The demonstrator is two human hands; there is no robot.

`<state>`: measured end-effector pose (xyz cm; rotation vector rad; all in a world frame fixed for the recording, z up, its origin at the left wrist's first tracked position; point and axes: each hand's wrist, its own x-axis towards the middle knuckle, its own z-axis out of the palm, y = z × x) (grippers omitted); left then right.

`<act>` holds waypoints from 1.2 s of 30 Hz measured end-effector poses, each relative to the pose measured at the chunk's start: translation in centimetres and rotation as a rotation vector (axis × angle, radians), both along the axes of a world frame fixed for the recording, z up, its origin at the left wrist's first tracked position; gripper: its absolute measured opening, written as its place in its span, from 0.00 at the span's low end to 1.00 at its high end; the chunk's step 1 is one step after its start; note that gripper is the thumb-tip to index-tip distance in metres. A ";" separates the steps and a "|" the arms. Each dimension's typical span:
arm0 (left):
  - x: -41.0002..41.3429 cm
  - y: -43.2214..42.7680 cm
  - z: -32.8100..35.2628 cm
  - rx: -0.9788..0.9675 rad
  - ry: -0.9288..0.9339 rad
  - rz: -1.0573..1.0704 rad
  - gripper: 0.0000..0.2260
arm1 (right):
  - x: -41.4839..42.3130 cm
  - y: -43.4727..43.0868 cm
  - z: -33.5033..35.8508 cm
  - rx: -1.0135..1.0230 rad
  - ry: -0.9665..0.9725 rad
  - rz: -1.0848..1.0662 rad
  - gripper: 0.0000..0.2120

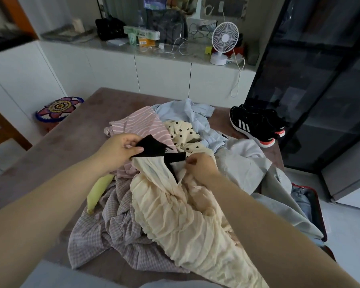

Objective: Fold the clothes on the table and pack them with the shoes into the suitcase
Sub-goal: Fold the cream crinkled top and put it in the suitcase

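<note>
In the middle of the frame the left hand (pixel 121 151) pinches the black collar (pixel 154 145) of a cream dress (pixel 175 215) between thumb and fingers. The right hand (pixel 200 166) has its fingers closed on the dress cloth just beside the collar's other end. The dress lies over a heap on the brown worktop (pixel 77 129): checked cloth (pixel 116 231) and a yellow piece (pixel 98 190) at lower left, a pink striped top (pixel 141 121), a spotted piece (pixel 183 134) and a blue shirt (pixel 187 113) behind, a grey garment (pixel 243 163) at right. Black shoes (pixel 256 125) stand at the far right corner, apart from the heap. The suitcase (pixel 317 206) lies open at lower right, partly hidden by the grey garment. A white fan (pixel 223 38) stands on the ledge (pixel 121 49) at the top.
</note>
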<state>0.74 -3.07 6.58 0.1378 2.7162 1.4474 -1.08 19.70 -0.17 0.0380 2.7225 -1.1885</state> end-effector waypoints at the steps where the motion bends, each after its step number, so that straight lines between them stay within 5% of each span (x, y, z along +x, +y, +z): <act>1: -0.2 -0.1 -0.1 0.005 0.000 0.028 0.08 | 0.1 0.8 0.7 -0.064 0.029 -0.056 0.08; 5: -1.5 1.1 -0.2 0.036 0.056 0.081 0.10 | 1.8 6.8 4.8 -0.326 0.150 -0.241 0.09; 12: -5.4 9.5 1.9 0.162 0.157 -0.059 0.10 | 6.9 16.1 10.3 -0.387 0.294 -0.385 0.09; 19: -9.6 16.8 6.4 0.132 0.459 -0.016 0.10 | 6.7 17.5 13.5 -0.317 0.664 -0.525 0.03; 21: -10.6 17.2 5.6 0.048 0.415 0.016 0.12 | 5.8 17.3 11.9 -0.171 0.539 -0.408 0.07; 25: -10.7 15.1 0.5 -0.213 -0.066 -0.144 0.25 | 5.5 18.7 6.7 0.069 0.192 -0.348 0.14; 27: -9.5 13.6 -2.0 -0.321 -0.167 -0.169 0.24 | 6.2 19.2 4.5 0.092 0.022 -0.351 0.15; 33: -6.0 11.2 -6.4 -0.290 -0.276 -0.098 0.23 | 6.9 19.1 -1.2 0.032 -0.277 -0.421 0.16; 36: -5.8 10.2 -7.1 -0.366 -0.221 -0.053 0.27 | 6.0 18.1 -2.5 -0.295 -0.387 -0.630 0.09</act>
